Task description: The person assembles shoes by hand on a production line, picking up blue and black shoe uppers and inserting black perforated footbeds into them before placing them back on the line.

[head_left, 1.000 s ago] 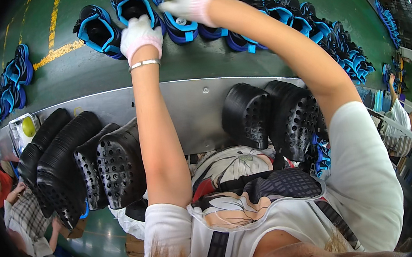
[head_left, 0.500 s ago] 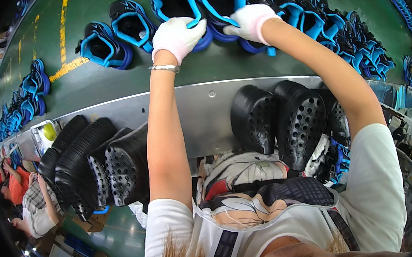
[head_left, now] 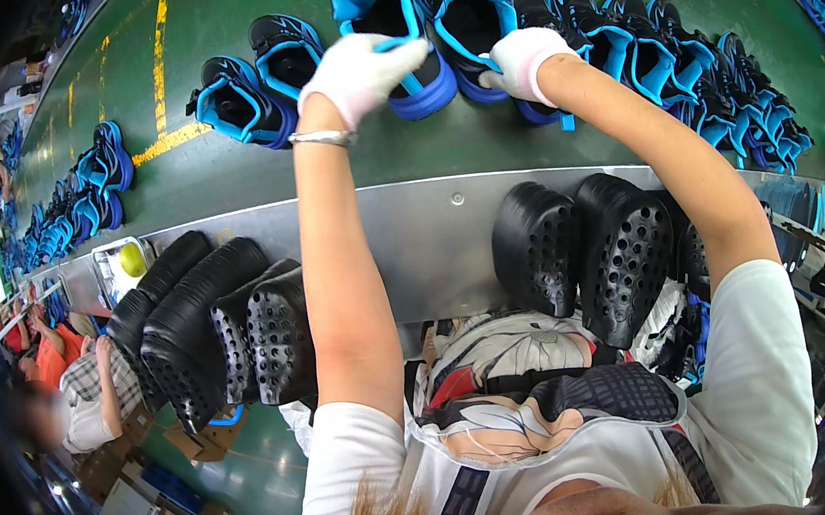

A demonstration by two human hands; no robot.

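Both my hands wear white gloves and reach to a pair of black shoes with bright blue linings and blue soles on the green surface. My left hand (head_left: 361, 77) is closed at the collar of the left shoe (head_left: 428, 95), its thumb stretched across the opening; the other fingers are partly hidden. That shoe's tongue stands up at the far end. At the heel side of the right shoe (head_left: 469, 25), my right hand (head_left: 528, 62) pinches the blue-edged collar. The two shoes stand side by side, toes away from me.
More such shoes (head_left: 241, 105) stand to the left, with a packed row (head_left: 647, 47) to the right. Black perforated shoe lasts (head_left: 622, 245) rest in stacks along the metal ledge (head_left: 431, 245). A yellow-green round thing (head_left: 132, 260) lies in a tray. Other people (head_left: 100, 391) sit at far left.
The whole view has shifted, so things appear farther right and lower. The left shoe's tongue now stands up, and my left thumb extends farther over its opening. My right hand keeps its hold.
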